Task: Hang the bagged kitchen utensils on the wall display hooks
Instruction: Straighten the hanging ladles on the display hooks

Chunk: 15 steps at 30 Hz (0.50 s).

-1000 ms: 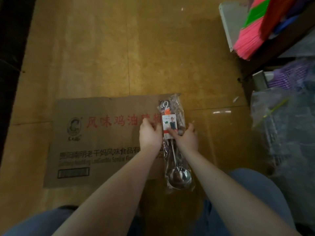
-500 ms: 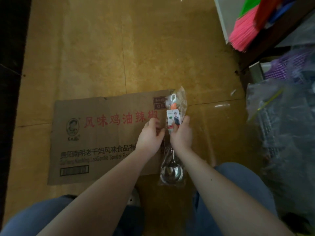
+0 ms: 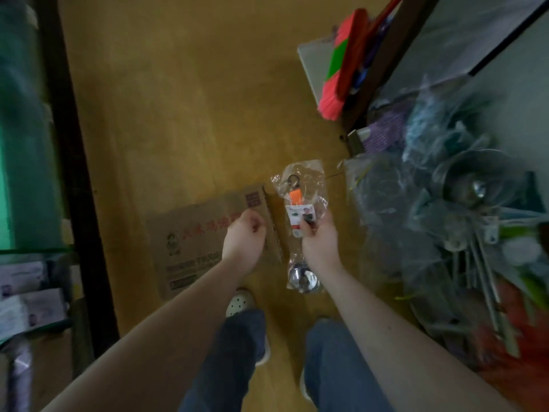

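Observation:
A clear plastic bag with a steel ladle hangs upright in the air above the floor. It has an orange handle tip, a metal hook loop at the top and a white label. My right hand grips the bag at its middle, fingers curled round it just below the label. The ladle's bowl shows below my wrist. To the left, my left hand is apart from the bag, with fingers curled and nothing in it. No wall hooks are in view.
A flattened cardboard box with red print lies on the yellow floor. At the right is a heap of bagged steel utensils. A pink and green broom leans at the upper right. A dark shelf post stands on the left.
I have stood up and the view has swung. My left hand let go of the bag and drew away left. My right hand alone lifted the bag off the cardboard.

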Each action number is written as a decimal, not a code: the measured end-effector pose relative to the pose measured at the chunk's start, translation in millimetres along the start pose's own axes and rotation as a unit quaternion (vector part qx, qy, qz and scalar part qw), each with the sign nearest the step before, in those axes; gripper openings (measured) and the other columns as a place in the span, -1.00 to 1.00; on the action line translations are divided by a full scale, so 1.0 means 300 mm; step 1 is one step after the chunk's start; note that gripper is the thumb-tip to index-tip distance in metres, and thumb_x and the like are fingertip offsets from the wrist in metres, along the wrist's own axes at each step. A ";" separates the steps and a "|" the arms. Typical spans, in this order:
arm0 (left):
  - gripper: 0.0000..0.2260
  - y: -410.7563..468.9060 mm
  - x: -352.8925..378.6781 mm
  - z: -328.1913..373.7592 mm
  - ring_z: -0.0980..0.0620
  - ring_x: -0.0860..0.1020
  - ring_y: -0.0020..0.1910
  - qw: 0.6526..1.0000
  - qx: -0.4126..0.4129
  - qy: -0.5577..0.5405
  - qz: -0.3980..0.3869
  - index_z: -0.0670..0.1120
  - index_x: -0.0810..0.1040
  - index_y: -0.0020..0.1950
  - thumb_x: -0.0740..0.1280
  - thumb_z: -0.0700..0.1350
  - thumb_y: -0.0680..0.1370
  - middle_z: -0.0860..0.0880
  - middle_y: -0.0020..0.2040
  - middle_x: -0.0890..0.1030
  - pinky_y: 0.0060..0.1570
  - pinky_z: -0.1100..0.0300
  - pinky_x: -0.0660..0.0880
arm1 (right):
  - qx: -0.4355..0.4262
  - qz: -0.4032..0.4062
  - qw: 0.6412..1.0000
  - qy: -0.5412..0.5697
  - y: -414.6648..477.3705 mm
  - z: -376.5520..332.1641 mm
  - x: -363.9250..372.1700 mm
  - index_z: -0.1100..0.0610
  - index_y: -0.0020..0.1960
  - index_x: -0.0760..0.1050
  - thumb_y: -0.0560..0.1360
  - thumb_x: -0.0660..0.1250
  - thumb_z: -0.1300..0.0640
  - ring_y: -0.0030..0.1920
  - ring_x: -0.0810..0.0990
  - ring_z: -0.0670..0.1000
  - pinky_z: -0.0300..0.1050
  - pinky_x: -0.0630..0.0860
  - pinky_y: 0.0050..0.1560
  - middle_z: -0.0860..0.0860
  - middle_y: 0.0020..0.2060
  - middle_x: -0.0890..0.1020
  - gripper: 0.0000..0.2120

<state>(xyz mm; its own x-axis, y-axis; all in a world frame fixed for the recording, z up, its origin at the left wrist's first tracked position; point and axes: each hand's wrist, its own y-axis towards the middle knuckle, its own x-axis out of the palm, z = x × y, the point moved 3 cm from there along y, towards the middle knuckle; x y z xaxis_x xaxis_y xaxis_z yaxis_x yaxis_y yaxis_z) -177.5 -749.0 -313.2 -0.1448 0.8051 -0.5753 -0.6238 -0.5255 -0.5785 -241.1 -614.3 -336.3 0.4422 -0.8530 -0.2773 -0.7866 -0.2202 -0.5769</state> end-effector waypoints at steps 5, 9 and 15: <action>-0.91 -0.240 -0.097 0.340 0.12 0.43 -0.29 0.999 0.038 0.002 -0.029 -0.06 0.45 -0.02 0.17 -0.19 0.59 0.08 -0.18 0.47 -0.38 0.25 0.32 | -0.042 0.005 0.999 0.033 -0.212 -0.277 -0.226 0.17 0.35 0.36 0.59 0.21 0.24 0.01 0.58 -0.06 -0.46 0.45 -0.24 -0.04 -0.01 0.56 -0.66; -0.89 -0.405 -0.159 0.527 0.09 0.42 -0.32 0.998 0.061 0.011 -0.034 -0.10 0.46 -0.01 0.15 -0.21 0.59 0.02 -0.19 0.49 -0.39 0.25 0.31 | -0.083 -0.005 0.996 0.035 -0.352 -0.452 -0.371 0.16 0.27 0.42 0.60 0.20 0.22 -0.14 0.54 -0.14 -0.45 0.40 -0.27 -0.05 -0.09 0.56 -0.74; -0.86 -0.581 -0.228 0.754 0.04 0.47 -0.27 0.992 0.120 0.040 -0.018 -0.12 0.49 0.02 0.16 -0.21 0.56 -0.05 -0.10 0.55 -0.38 0.21 0.34 | -0.112 0.016 0.991 0.065 -0.543 -0.621 -0.554 0.20 0.23 0.46 0.60 0.21 0.21 -0.14 0.56 -0.08 -0.22 0.49 -0.11 -0.02 -0.13 0.59 -0.78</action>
<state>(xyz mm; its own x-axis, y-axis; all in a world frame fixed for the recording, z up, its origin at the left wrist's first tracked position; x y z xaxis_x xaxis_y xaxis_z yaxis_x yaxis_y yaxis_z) -232.7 -650.3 -42.1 -0.0641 0.7921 -0.6070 -0.7932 -0.4096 -0.4506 -266.9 -524.7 -53.1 0.3670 -0.9122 -0.1825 -0.8821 -0.2789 -0.3797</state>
